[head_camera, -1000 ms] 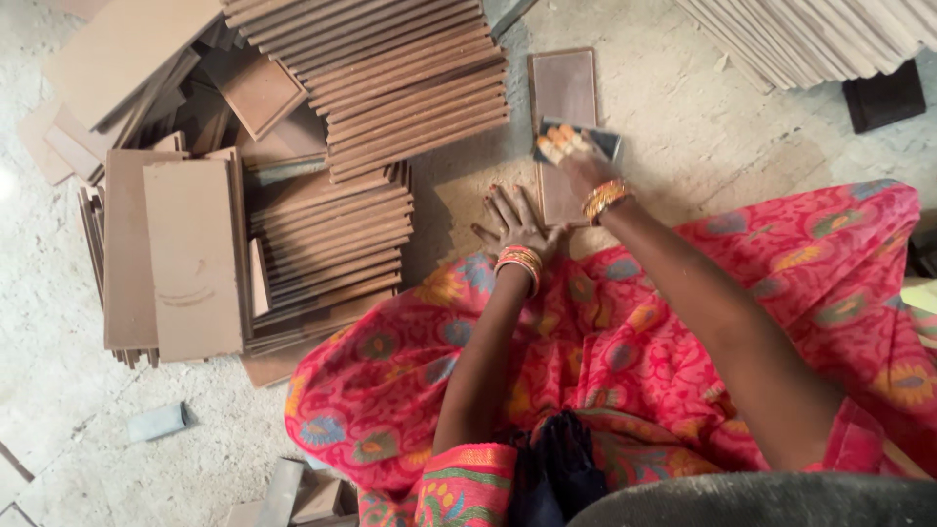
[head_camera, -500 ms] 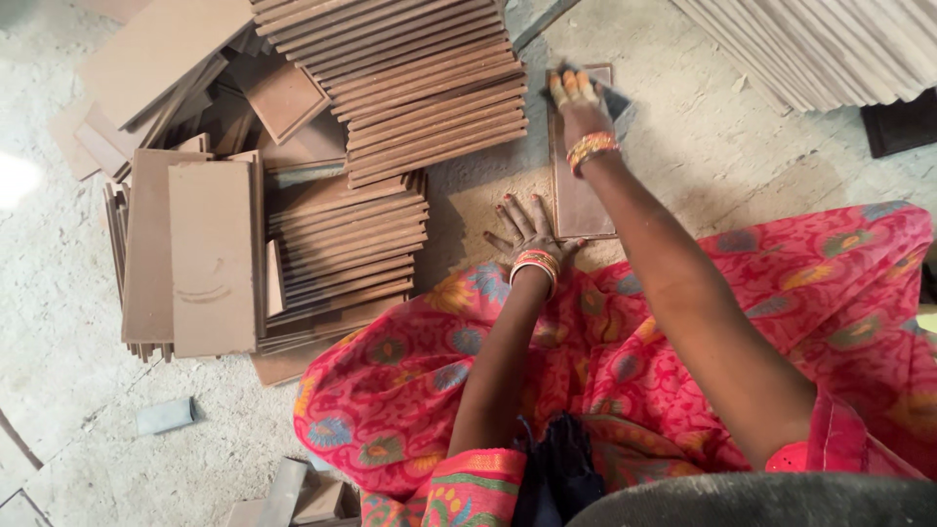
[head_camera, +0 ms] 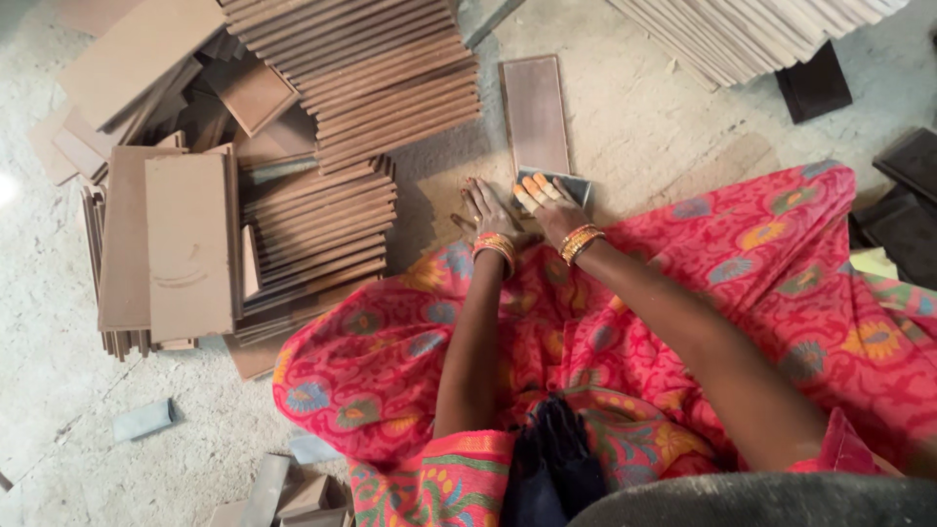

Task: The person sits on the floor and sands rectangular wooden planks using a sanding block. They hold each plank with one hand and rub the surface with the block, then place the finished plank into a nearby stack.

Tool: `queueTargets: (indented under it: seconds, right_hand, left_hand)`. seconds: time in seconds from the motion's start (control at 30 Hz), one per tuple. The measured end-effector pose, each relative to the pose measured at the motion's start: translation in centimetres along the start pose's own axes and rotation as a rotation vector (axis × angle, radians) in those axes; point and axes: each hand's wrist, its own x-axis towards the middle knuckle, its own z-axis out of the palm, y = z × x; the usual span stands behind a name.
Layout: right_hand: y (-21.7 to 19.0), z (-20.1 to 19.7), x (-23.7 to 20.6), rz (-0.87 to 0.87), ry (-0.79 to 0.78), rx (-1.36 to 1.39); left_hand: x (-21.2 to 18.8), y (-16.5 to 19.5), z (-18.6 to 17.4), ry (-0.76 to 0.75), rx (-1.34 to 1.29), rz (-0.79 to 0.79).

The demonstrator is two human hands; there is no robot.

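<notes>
Dusty concrete floor [head_camera: 644,127]; right hand [head_camera: 552,207] presses grey sanding block [head_camera: 574,182] on brown tile [head_camera: 535,112], left hand [head_camera: 488,208] flat, empty; mid-rubbing, needs steady strokes

No packages, labels, signs or screens observed anywhere around the stacked brown tiles [head_camera: 361,88]; only bare tile surfaces and dusty floor are in view.

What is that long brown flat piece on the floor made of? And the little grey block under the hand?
The long brown rectangular tile looks like unglazed clay or pressed board: matte, dusty, even colour, thin straight edges. I cannot tell which. The small grey block under the right hand looks like a sanding pad or foam: dull grey, flat face, mostly hidden by the fingers.
</notes>
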Motion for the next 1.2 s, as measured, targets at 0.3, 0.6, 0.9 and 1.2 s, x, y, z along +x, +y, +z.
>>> queueTargets:
  seconds: [0.3,0.6,0.9,1.2]
  right_hand:
    - [3.4,0.6,-6.6,-0.015,0.095,0.121]
    - [9.6,2.2,-0.9,0.049,0.151,0.061]
    - [12.8,1.4,10.8,0.136,0.083,-0.049]
    - [7.3,1.5,18.5,0.642,-0.417,0.168]
  left_hand:
    - [-1.0,0.5,-0.4,-0.1,0.02,-0.054]
    - [-1.4,2.5,-2.2,-0.288,0.072,-0.083]
    - [-1.5,3.2,-3.6,-0.296,0.027,-0.1]
    - [-1.4,3.0,-3.7,-0.325,0.017,-0.097]
